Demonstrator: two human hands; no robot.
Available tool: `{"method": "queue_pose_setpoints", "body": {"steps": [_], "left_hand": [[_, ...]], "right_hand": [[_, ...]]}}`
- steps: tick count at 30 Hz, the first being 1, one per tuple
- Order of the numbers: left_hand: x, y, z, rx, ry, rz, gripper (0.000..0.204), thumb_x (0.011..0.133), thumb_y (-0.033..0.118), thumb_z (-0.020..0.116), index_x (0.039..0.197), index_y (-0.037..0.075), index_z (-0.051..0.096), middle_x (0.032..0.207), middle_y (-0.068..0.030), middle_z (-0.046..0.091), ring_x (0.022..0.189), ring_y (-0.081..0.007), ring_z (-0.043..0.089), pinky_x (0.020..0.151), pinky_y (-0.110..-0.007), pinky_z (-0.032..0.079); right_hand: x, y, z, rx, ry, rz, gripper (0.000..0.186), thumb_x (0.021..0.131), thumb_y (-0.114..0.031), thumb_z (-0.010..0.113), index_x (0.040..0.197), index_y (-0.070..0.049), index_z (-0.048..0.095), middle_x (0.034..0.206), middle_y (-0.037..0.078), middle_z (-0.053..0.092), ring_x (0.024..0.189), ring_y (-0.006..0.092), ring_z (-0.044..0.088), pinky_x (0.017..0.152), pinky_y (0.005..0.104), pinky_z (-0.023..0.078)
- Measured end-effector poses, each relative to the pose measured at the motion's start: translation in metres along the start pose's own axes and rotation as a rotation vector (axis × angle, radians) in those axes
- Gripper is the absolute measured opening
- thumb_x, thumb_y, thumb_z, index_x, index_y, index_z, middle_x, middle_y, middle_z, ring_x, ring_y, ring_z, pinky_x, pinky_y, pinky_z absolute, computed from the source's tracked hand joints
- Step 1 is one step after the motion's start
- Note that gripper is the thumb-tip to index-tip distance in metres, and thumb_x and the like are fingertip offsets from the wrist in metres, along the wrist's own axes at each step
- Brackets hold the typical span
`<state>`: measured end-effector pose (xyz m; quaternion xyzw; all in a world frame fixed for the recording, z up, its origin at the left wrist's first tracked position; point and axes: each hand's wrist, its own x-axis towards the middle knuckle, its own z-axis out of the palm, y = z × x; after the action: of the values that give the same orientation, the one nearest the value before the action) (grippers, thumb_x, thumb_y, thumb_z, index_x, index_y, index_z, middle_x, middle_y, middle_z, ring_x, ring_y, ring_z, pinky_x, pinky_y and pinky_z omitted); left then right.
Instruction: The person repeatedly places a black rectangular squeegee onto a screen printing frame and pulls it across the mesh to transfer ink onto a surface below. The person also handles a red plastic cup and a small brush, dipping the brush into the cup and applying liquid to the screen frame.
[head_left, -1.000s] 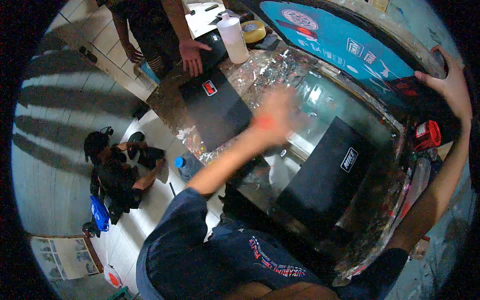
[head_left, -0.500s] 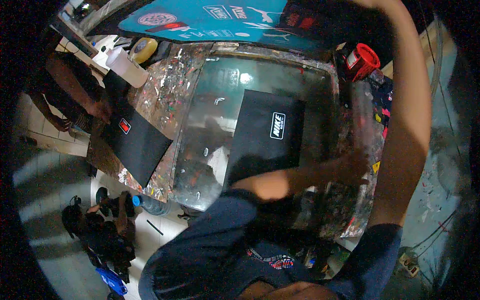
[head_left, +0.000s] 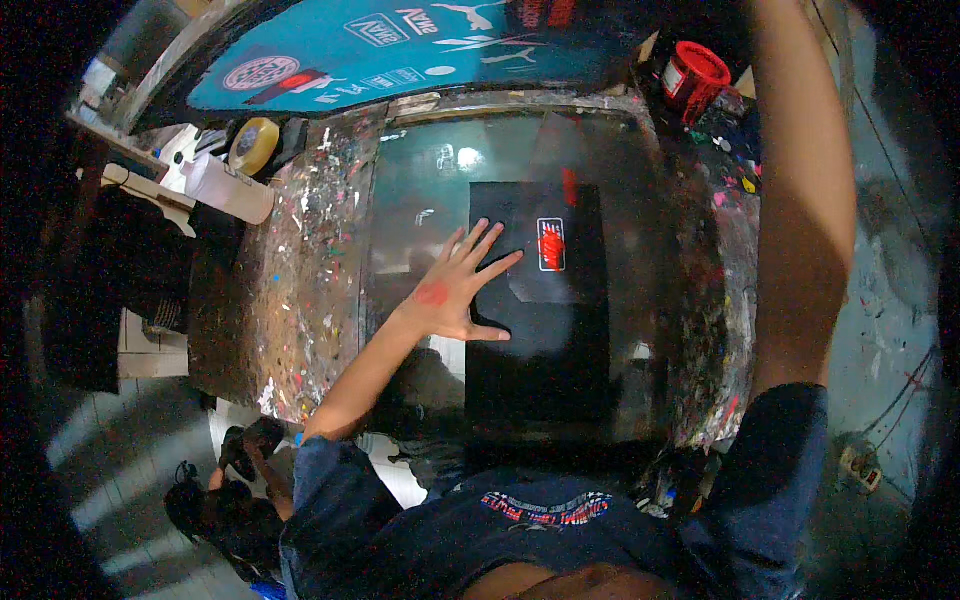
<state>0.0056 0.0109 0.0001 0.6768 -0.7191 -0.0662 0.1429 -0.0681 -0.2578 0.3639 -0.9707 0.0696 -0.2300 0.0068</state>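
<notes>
You are resting your left hand (head_left: 455, 285) open on the left edge of the black sheet (head_left: 540, 360), fingers fanned wide and gripping nothing. Your right forearm (head_left: 805, 200) is stretching toward the upper edge; the right hand itself is lying out of view, so I cannot tell what it is doing.

The sheet is lying flat on the glass panel (head_left: 410, 160), in the middle of the worktop (head_left: 310, 230). A small white-framed label (head_left: 551, 245) is already showing on it, so at least that part of the printing seems done. Red is covering part of the frame (ink or tinted light, I cannot tell), and whether another layer is left is staying unclear. The blue screen (head_left: 350, 60) is standing beyond the far edge, apart from the sheet.

The sheet is looking smooth, matt and straight-edged; the glass is reflecting pale glare. Around it, the worktop is wearing a rough crust of white, red and pink splashes. A glossy, red-smeared tub (head_left: 695, 75) is sitting at the far right, while a ring of yellowish tape (head_left: 255, 146) and a cloudy plastic bottle (head_left: 230, 188) are occupying the far left.
</notes>
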Motion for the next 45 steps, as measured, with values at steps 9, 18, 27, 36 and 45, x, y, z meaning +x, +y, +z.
{"method": "queue_pose_setpoints", "body": {"steps": [9,18,27,36,45], "left_hand": [[0.000,0.004,0.002,-0.002,0.011,-0.009,0.121,0.061,0.075,0.079,0.159,0.019,0.035,0.167,-0.0196,0.022,0.154,-0.0408,0.018,0.123,-0.063,0.011],[-0.003,0.004,0.000,-0.015,0.019,-0.008,0.116,0.063,0.075,0.078,0.157,0.019,0.038,0.165,-0.0213,0.024,0.153,-0.0427,0.019,0.120,-0.067,0.015],[0.007,0.009,-0.002,-0.038,0.120,0.006,0.106,0.071,0.068,0.076,0.156,0.015,0.041,0.164,-0.0195,0.030,0.150,-0.0405,0.028,0.120,-0.063,0.018],[0.078,0.117,-0.030,-0.418,0.616,0.146,0.066,0.086,0.033,0.074,0.144,0.008,0.055,0.146,-0.0218,0.052,0.135,-0.0353,0.048,0.109,-0.050,0.039],[-0.073,0.088,-0.066,0.055,0.435,-0.350,0.087,0.073,0.045,0.086,0.141,0.002,0.052,0.101,-0.0075,0.069,0.092,-0.0257,0.062,0.095,-0.044,0.037]], "right_hand": [[0.002,0.007,-0.006,0.092,-0.078,-0.042,0.072,0.063,-0.054,0.090,0.098,0.007,0.074,0.096,0.021,0.075,0.087,0.0296,0.072,0.079,0.0371,0.055],[0.003,0.001,0.001,0.046,-0.039,-0.013,0.072,0.063,-0.054,0.090,0.099,0.006,0.075,0.096,0.019,0.076,0.086,0.0286,0.072,0.079,0.0364,0.055],[0.009,0.013,0.003,-0.022,0.004,0.009,0.080,0.061,-0.057,0.090,0.103,0.009,0.073,0.100,0.023,0.074,0.091,0.0313,0.072,0.082,0.0369,0.055],[-0.035,-0.029,0.031,0.003,0.050,-0.007,0.086,0.061,-0.056,0.087,0.115,0.007,0.066,0.112,0.026,0.070,0.102,0.0377,0.069,0.089,0.0426,0.054],[-0.281,-0.109,0.183,-0.001,0.075,-0.042,0.077,0.077,-0.063,0.077,0.118,-0.001,0.058,0.103,0.013,0.059,0.096,0.0315,0.060,0.083,0.0418,0.051]]}}
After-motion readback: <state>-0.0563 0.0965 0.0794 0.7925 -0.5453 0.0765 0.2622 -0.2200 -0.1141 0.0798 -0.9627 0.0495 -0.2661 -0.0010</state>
